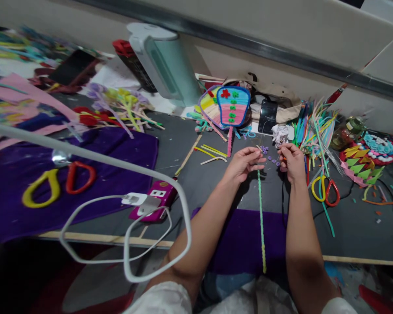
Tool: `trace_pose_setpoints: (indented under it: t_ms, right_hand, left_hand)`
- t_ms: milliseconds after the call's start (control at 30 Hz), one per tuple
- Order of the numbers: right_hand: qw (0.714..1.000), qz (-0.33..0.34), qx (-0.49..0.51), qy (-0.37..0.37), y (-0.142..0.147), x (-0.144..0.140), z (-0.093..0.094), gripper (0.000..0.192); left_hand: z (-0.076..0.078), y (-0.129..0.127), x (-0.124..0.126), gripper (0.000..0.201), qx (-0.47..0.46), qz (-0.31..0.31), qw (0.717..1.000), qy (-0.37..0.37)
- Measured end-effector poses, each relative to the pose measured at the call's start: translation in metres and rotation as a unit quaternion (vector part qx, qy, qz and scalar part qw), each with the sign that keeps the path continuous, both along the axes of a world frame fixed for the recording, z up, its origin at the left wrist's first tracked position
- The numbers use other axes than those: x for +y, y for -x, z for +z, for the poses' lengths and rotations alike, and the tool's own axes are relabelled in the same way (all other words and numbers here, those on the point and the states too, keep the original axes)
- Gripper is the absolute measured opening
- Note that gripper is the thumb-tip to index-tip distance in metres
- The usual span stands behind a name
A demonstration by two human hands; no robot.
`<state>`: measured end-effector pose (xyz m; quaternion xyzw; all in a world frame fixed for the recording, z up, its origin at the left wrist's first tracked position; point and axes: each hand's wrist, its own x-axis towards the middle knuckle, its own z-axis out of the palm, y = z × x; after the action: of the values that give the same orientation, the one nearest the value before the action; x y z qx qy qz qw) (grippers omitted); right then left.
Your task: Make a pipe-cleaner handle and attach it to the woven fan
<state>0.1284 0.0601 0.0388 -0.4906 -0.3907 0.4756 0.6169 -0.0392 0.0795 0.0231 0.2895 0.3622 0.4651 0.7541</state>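
Note:
My left hand (247,163) has its thumb and forefinger pinched together, the other fingers loosely stretched; a tiny pale tip shows at the pinch. Just below those fingers starts a green twisted pipe cleaner stem (261,209), which runs toward me and turns yellow at its near end. I cannot tell whether the left fingers hold it. My right hand (292,162) is closed in a pinch, and what it grips is too small to make out. Between the hands, several small purple pipe cleaner coils (271,159) lie on the grey table (196,192).
Scissors (325,192) and a pipe cleaner bundle (314,135) lie right. A fan-shaped craft piece (234,106) stands behind. A pitcher (170,65) stands back left. A white cable (124,168) crosses near a pink power strip (159,196); more scissors (57,185) lie on purple cloth (118,148).

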Motion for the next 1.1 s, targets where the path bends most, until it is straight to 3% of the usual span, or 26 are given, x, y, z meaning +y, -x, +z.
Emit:
trace_pose_setpoints:
  t_ms: [467, 833, 1000, 1100]
  right_hand:
    - [0.999, -0.020, -0.015, -0.022, 0.0044, -0.0003, -0.0020, 0.023]
    - [1.000, -0.029, -0.007, -0.008, 0.0100, -0.0043, 0.0066, 0.014]
    - [0.997, -0.067, -0.010, -0.024, 0.0074, -0.0028, 0.0050, 0.024]
    - [0.997, -0.057, -0.020, -0.043, 0.0045, -0.0031, 0.0045, 0.031]
  left_hand:
    - [0.0018, 0.0003, -0.0006, 0.024, 0.003, 0.008, 1.000, -0.002]
    - [0.0040, 0.0024, -0.0002, 0.023, 0.019, 0.068, 0.997, 0.002]
    - [0.0042, 0.0031, 0.0000, 0.024, 0.022, 0.070, 0.997, 0.002]
    - [0.0037, 0.0028, -0.0003, 0.024, 0.020, 0.062, 0.998, 0.001]
